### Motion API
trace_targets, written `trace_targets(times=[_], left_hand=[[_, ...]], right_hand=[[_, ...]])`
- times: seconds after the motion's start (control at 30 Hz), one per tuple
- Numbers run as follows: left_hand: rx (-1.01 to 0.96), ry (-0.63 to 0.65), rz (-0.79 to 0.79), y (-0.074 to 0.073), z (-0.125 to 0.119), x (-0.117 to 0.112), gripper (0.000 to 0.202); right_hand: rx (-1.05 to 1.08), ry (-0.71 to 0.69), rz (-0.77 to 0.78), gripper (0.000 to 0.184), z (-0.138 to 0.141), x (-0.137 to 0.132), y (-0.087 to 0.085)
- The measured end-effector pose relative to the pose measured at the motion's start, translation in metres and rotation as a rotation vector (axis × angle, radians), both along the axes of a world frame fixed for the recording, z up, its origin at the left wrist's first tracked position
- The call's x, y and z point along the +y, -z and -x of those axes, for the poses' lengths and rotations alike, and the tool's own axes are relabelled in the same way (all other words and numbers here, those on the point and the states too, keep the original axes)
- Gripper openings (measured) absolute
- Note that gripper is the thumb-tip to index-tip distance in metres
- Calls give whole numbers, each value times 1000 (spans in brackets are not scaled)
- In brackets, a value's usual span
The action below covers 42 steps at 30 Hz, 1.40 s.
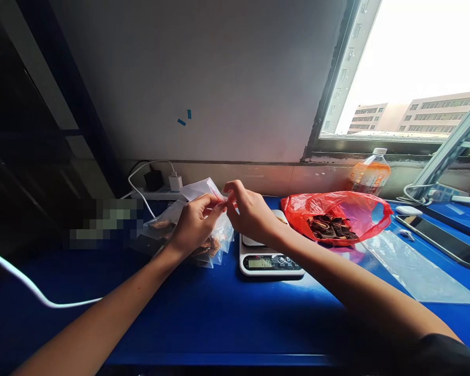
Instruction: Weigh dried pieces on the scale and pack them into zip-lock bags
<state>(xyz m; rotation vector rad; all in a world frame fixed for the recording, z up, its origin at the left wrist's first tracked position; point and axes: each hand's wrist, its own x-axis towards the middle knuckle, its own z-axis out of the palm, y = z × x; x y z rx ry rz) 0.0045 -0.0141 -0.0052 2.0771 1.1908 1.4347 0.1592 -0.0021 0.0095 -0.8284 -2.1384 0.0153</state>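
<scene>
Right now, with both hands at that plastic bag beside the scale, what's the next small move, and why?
Probably ease the plastic bag's edge apart. The left hand pinches it, the right hand meets it there, and a brown piece shows on the scale, likely meant for bagging. I can't tell whether the mouth is already open.

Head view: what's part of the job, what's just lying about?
Likely part of the job:
- held bag, in left hand
- filled bags
- scale
- red bag
- dark pieces

Likely just lying about:
- bottle
- phone
- white charger
</scene>
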Motion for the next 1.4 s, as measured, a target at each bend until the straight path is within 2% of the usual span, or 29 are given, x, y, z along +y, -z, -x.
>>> trace_targets(times=[0.23, 0.4, 0.47, 0.73, 0.87, 0.97, 1.17, 1.4], left_hand=[[165, -56, -141, 1, 0, -3, 18], [223, -141, -184, -3, 2, -4, 22], [249, -177, -224, -4, 2, -4, 24], [422, -230, -284, 2, 3, -1, 29], [409, -197, -273, 3, 1, -2, 23], [393, -149, -267, 2, 1, -3, 18], [412, -143, -265, 1, 3, -2, 17], [389, -161, -291, 1, 3, -3, 20]], right_hand=[[-180, 159, -112, 24, -2, 1, 3], [-296, 184, -313, 23, -3, -3, 6], [-306, 193, -333, 23, -3, -4, 7], [-298, 216, -285, 17, 0, -5, 9], [-193, 245, -157, 16, 2, -4, 9], [-107, 250, -69, 21, 1, -1, 8], [-94, 200, 34, 26, -1, 6, 6], [-101, 235, 1, 19, -7, 5, 5]])
